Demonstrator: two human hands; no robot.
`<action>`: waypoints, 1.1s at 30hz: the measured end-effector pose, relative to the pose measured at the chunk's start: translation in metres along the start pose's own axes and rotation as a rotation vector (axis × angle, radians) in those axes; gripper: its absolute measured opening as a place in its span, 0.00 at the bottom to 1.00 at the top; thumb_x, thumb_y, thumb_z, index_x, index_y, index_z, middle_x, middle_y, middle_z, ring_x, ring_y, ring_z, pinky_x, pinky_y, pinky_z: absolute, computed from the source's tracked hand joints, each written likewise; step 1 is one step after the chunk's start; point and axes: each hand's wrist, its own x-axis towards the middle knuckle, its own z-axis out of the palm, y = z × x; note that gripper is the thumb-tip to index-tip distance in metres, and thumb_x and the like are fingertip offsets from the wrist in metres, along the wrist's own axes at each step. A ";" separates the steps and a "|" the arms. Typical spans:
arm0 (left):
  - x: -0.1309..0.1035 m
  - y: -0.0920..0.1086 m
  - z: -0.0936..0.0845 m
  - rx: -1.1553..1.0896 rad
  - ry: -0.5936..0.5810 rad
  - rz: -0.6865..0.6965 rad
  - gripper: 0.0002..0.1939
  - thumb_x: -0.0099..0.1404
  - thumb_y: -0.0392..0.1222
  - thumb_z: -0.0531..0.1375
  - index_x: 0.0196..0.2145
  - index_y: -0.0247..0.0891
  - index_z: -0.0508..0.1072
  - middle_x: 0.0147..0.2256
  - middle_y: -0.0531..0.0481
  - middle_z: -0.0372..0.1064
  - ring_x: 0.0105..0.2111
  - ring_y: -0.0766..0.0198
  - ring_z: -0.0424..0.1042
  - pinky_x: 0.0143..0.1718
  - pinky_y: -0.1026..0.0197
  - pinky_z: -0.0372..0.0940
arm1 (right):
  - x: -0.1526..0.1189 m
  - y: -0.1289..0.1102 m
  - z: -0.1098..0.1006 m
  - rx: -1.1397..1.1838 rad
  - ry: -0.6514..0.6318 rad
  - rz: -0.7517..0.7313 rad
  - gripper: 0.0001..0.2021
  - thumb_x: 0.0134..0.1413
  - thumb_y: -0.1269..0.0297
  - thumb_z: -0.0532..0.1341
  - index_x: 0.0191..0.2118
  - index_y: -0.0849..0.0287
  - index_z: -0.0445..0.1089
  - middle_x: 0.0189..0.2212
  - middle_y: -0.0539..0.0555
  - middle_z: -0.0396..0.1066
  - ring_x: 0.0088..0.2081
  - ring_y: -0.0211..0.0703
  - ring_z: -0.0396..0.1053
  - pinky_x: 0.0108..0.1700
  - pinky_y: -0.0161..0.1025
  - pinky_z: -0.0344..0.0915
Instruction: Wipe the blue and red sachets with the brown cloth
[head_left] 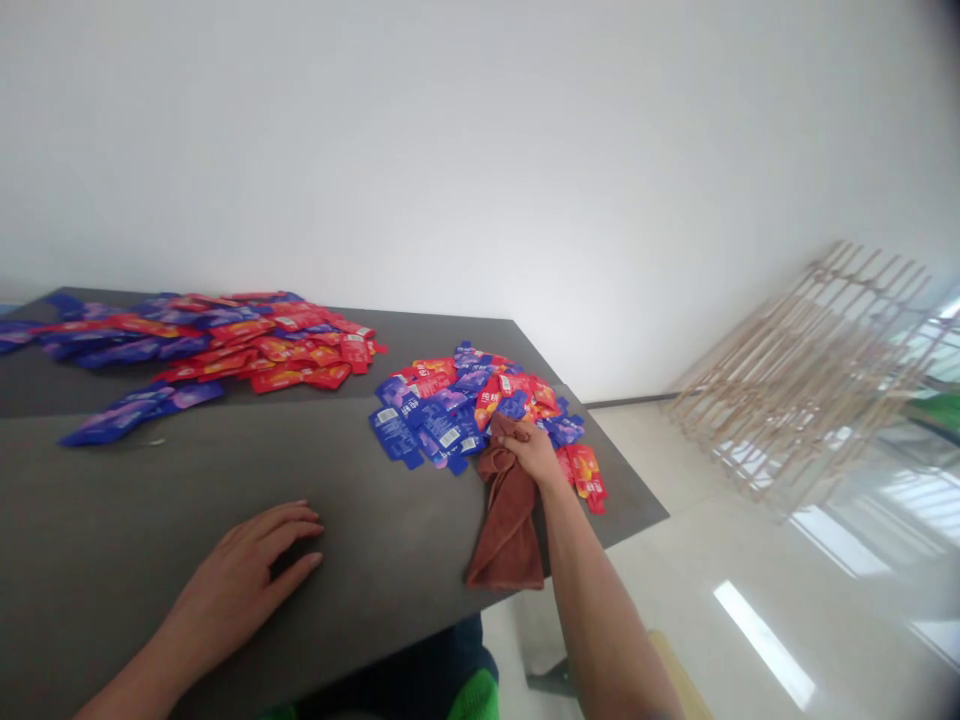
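A brown cloth [507, 530] is bunched in my right hand [531, 452], its lower end spread toward the table's front edge. Just beyond that hand lies a pile of flattened blue and red cartons [439, 420], some with barcodes showing. The cloth's top touches or overlaps the pile's near side; I cannot tell which. My left hand [255, 555] rests palm down on the dark grey table [375, 530], fingers stretched out, holding nothing. Farther back on the left is a larger heap of red and blue cartons [247, 340].
A few blue cartons [139, 410] lie in front of the large heap, near a small pale scrap [156, 442]. A white wall [450, 170] stands behind the table. On the shiny floor [675, 570] at right, wooden racks [802, 370] lean at the wall.
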 end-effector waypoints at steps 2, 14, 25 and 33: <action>0.000 0.001 -0.001 -0.002 -0.006 0.004 0.23 0.65 0.63 0.56 0.47 0.48 0.79 0.57 0.47 0.71 0.59 0.47 0.67 0.59 0.43 0.64 | -0.001 -0.006 0.000 0.039 -0.004 -0.015 0.13 0.47 0.53 0.65 0.26 0.58 0.70 0.25 0.46 0.67 0.29 0.38 0.61 0.34 0.35 0.59; 0.000 0.004 0.002 -0.039 0.050 0.033 0.20 0.64 0.62 0.59 0.44 0.49 0.80 0.54 0.49 0.73 0.57 0.47 0.69 0.58 0.44 0.66 | -0.106 0.029 -0.079 0.085 0.472 0.252 0.20 0.44 0.47 0.69 0.36 0.60 0.77 0.33 0.54 0.76 0.36 0.47 0.70 0.40 0.41 0.65; -0.002 0.002 0.006 -0.062 0.082 0.057 0.19 0.64 0.60 0.59 0.44 0.49 0.80 0.54 0.49 0.73 0.57 0.47 0.69 0.57 0.45 0.66 | -0.033 0.031 -0.056 0.113 0.265 0.267 0.20 0.37 0.48 0.70 0.30 0.61 0.78 0.26 0.53 0.76 0.31 0.46 0.70 0.35 0.39 0.64; -0.005 0.012 0.002 -0.116 0.120 0.057 0.13 0.66 0.52 0.59 0.44 0.48 0.79 0.55 0.49 0.72 0.58 0.49 0.68 0.59 0.46 0.63 | -0.002 0.006 -0.052 0.171 0.319 0.230 0.21 0.34 0.47 0.69 0.28 0.61 0.76 0.26 0.54 0.75 0.31 0.47 0.70 0.34 0.41 0.64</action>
